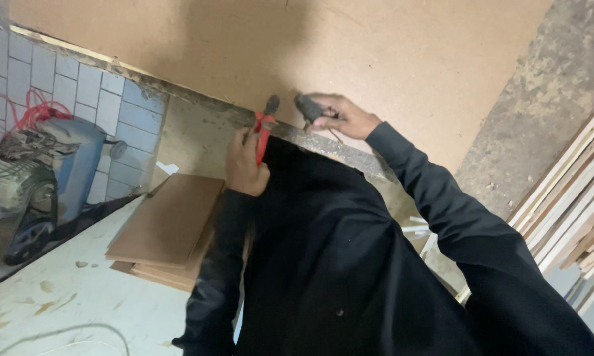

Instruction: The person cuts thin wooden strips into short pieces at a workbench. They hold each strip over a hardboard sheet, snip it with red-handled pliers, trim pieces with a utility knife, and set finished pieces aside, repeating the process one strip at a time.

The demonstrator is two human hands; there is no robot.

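Observation:
My left hand is closed around red-handled pliers, whose dark jaws point up at the rough edge of a large brown fibreboard sheet. My right hand grips a dark, ribbed tool handle just to the right of the pliers, at the same edge. The tool's working end is hidden. Both arms are in black sleeves, and my black garment fills the lower middle of the view.
A stack of small brown boards lies on a pale, stained surface. At the left, a blue machine with a red hose stands by a tiled wall. Long wooden strips lean at the right.

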